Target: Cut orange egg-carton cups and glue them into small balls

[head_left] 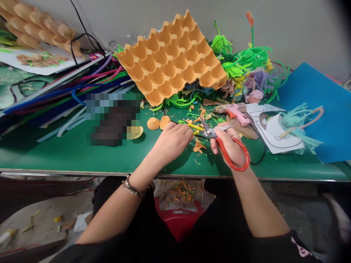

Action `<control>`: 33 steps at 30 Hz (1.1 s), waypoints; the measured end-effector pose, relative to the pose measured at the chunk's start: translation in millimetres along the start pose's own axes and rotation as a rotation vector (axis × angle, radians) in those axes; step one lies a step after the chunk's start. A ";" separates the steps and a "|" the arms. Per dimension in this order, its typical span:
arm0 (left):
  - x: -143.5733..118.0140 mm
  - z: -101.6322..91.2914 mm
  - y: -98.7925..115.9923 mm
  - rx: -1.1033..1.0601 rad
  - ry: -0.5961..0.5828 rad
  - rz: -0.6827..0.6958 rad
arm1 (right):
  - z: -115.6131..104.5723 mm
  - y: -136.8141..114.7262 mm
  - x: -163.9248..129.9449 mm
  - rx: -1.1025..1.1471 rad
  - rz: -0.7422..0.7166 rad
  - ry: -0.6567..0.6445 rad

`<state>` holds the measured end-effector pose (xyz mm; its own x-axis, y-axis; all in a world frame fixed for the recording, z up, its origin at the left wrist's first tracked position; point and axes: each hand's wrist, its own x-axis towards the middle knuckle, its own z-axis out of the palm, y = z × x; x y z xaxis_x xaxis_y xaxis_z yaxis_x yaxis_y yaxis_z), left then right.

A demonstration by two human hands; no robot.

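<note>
My left hand (175, 140) is closed in a pinch on thin yellow strips (196, 127), which look like pipe cleaners and stick out past its fingertips. Just right of them, my right hand (229, 146) grips a pair of scissors (210, 132) with red handles. The blades stand apart, one pointing up and the other to the right, close to the strips. Two small orange cups cut from egg tray (153, 124) lie left of my left hand, and a paler yellow cup (137, 132) sits further left. Orange scraps (199, 145) are scattered beneath both hands.
An orange egg tray (175, 54) leans behind my hands, one corner cut away. A pink glue gun (239, 114), white paper cutouts (285, 140) and a blue sheet (315, 109) lie right. Bundled pipe cleaners (95, 89) lie left. A red stool (182, 221) stands below the table edge.
</note>
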<state>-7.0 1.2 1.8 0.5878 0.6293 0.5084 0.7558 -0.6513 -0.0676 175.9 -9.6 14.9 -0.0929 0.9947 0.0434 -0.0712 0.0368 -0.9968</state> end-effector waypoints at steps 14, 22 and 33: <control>0.2 -11.7 -1.6 -0.220 0.090 -0.071 | 2.1 -5.1 -6.1 0.011 -0.088 0.036; 0.0 -15.6 -6.9 -0.700 -0.155 -0.233 | 2.3 -8.3 -12.1 -0.061 -0.094 -0.044; 2.5 -1.1 20.9 -1.136 0.002 -0.459 | 31.6 26.4 -15.9 0.069 -0.159 0.028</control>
<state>9.9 -11.3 2.5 0.3318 0.8979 0.2891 0.2107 -0.3693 0.9051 144.1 -27.5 -10.0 -0.0475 0.9792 0.1973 -0.1509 0.1882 -0.9705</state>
